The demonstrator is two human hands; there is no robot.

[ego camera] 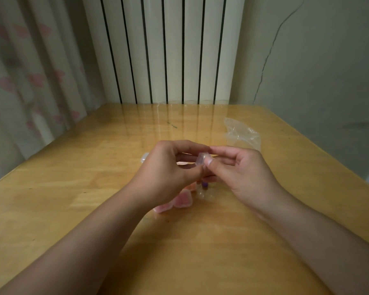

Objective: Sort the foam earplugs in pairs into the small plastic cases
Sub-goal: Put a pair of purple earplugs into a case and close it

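My left hand (168,167) and right hand (239,167) pinch one clear plastic case (202,158) together (light, slick, probably brittle), fingertips on its edges.

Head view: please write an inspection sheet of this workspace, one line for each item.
Surface: wooden table, glossy.
Job's things: clear small case held up between both hands; pink-filled cases lying under the hands; a purple earplug beside them.
Clutter: empty clear plastic bag at far right.
Grippers: left hand and right hand both pinch the case.
Cables: nothing seen.
Surroundings: white radiator, curtain, cracked wall.
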